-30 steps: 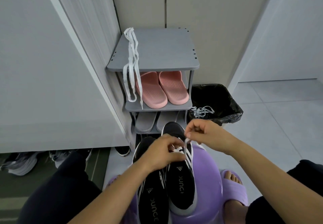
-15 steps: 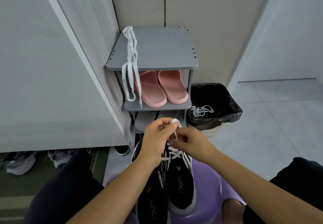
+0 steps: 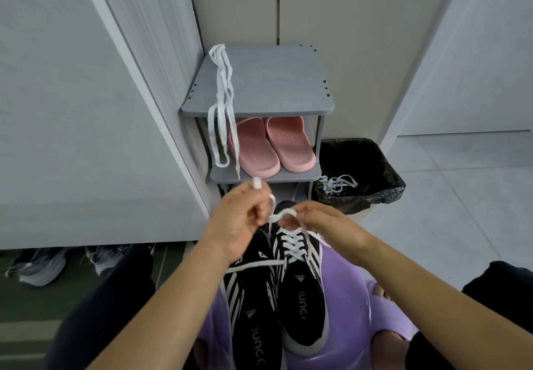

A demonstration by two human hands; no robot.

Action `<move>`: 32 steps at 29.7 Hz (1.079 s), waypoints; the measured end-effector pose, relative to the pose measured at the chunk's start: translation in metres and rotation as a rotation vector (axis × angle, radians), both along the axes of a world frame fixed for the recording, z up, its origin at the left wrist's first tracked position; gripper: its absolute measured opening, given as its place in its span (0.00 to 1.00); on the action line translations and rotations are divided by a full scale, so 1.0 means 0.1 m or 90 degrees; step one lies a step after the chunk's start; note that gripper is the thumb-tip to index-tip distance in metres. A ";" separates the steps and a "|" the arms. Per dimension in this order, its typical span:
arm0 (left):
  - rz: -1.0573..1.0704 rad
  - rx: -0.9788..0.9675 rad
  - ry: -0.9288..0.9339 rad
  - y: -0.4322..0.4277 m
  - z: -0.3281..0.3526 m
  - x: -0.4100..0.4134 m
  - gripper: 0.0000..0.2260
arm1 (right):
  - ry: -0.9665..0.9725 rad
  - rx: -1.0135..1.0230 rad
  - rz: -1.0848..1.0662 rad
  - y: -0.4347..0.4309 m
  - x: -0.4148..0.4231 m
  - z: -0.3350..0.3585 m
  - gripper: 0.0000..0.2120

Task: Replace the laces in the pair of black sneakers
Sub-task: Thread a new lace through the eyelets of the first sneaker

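Two black sneakers with white stripes lie side by side on a purple stool [image 3: 343, 297]. The right sneaker [image 3: 300, 291] is laced in white criss-cross; the left sneaker [image 3: 253, 312] shows no lacing, and one white strand crosses it. My left hand [image 3: 242, 222] pinches a white lace end above the sneakers. My right hand [image 3: 314, 222] pinches a loop of the same white lace [image 3: 284, 213] just beside it. A spare white lace [image 3: 220, 104] hangs over the left edge of the grey shoe rack [image 3: 274, 81].
Pink slippers [image 3: 271, 144] sit on the rack's second shelf. A bin with a black liner [image 3: 360, 170] stands right of the rack, with a used lace [image 3: 337, 183] on its rim. Grey shoes [image 3: 37, 263] lie under the cabinet at left. Purple slipper on my foot [image 3: 386, 306].
My hands have drawn apart a little: the left hand stayed up near the rack's lower shelf, the right moved right and now holds a small loop of lace.
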State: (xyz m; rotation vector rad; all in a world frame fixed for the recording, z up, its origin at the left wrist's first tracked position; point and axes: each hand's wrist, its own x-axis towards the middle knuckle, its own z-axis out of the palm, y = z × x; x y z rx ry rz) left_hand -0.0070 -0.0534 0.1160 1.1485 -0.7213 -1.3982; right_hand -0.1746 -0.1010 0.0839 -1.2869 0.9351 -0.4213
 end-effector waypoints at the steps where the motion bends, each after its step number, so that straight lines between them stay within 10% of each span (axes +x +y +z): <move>1: -0.033 -0.002 -0.024 0.02 -0.01 -0.06 0.12 | 0.008 -0.006 -0.005 0.01 0.05 0.03 0.18; 5: -0.036 -0.012 -0.076 0.01 -0.04 -0.13 0.09 | 0.240 -0.439 0.028 0.00 0.13 -0.01 0.23; 11: 0.019 0.013 0.033 -0.04 -0.07 -0.07 0.05 | 0.302 -0.690 -0.034 -0.07 0.07 -0.06 0.13; 20: 0.212 0.029 0.158 -0.13 -0.05 0.29 0.05 | 0.791 -0.346 -0.030 -0.39 -0.64 -0.15 0.13; 24: 0.099 0.056 -0.049 -0.05 -0.11 0.03 0.08 | 0.412 -0.481 0.105 -0.28 -0.37 -0.11 0.27; 27: 0.006 0.051 -0.115 0.00 -0.16 -0.19 0.08 | 0.227 -0.517 0.115 -0.09 -0.03 -0.02 0.16; 32: 0.052 0.072 -0.024 -0.02 -0.17 -0.18 0.09 | 0.445 -0.766 0.051 -0.20 -0.15 -0.13 0.13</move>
